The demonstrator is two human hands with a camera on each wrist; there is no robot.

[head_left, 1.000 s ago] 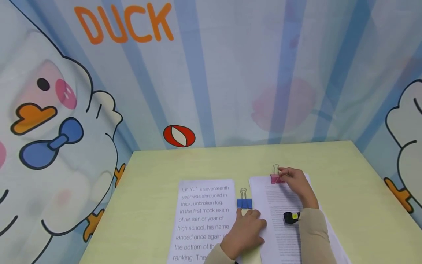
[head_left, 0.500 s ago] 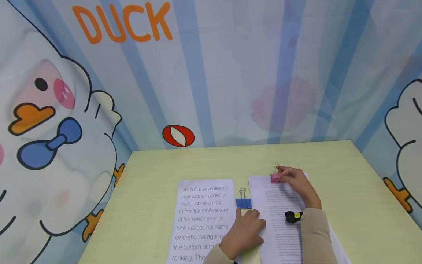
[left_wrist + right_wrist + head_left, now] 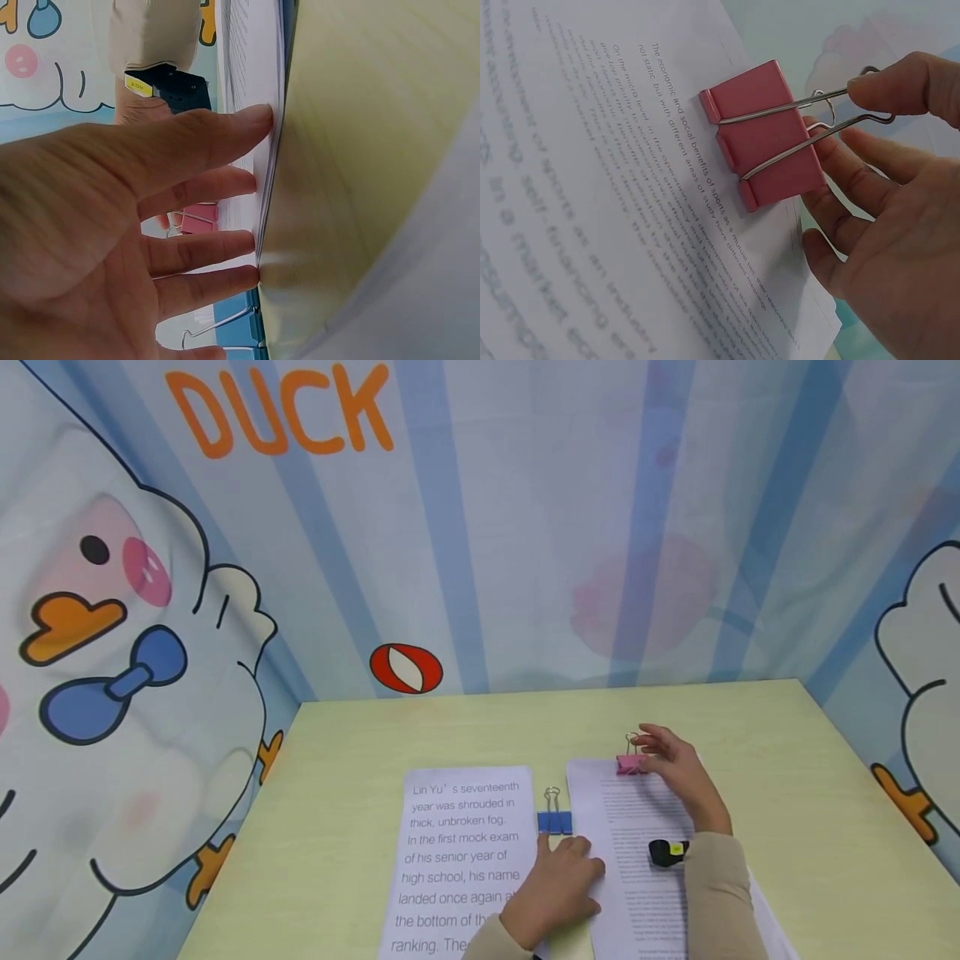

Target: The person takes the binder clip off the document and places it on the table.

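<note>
A pink binder clip (image 3: pixel 769 139) is clamped on the top edge of the right-hand paper stack (image 3: pixel 592 827). My right hand (image 3: pixel 686 781) is at this clip. In the right wrist view its thumb touches a wire handle, while the fingers lie behind the clip, apart from the thumb. My left hand (image 3: pixel 558 889) rests at the stack's left edge. In the left wrist view its straight fingertips (image 3: pixel 244 241) touch the side of the sheets. Just beyond the left hand is a blue binder clip (image 3: pixel 555 823), both wire handles pointing away; what it holds is unclear.
To the left lies a large-print sheet (image 3: pixel 457 860), partly covered by the left hand. The pale yellow table (image 3: pixel 345 827) ends at a cartoon-printed curtain (image 3: pixel 517 527) behind. A black strap device (image 3: pixel 666 852) sits on the right wrist.
The right hand's fingers have lifted and spread away from the thumb at the pink binder clip. The left hand, the blue binder clip and the papers stay in place.
</note>
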